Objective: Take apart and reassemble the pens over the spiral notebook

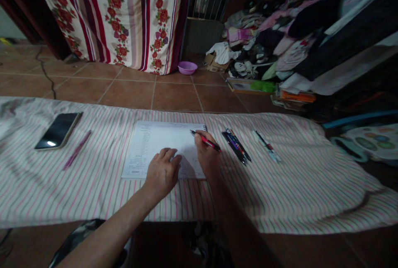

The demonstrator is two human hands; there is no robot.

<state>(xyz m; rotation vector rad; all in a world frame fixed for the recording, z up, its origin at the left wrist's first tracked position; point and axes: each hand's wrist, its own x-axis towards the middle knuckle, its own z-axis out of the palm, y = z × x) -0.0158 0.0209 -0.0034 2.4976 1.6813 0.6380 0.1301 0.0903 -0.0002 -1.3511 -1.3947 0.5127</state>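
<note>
A white notebook [168,135] with printed rows down its left side lies on the striped cloth. My left hand [163,170] rests on the lower middle of the page, fingers stretched out and holding nothing. Over the page's right side, my right hand [205,149] grips a red and black pen [206,140], its tip pointing up and left near the top right corner. Part of a black spiral binding [205,128] shows at that corner. Faint marks appear on the page between the hands, too blurred to read.
Several pens [235,147] lie bunched right of the notebook, with another pen [266,145] beyond them. At left are a purple pen [76,150] and a phone [59,131]. Behind the striped cloth [102,176], a pink basin [187,68] sits on the tiled floor near heaped clothes [264,31].
</note>
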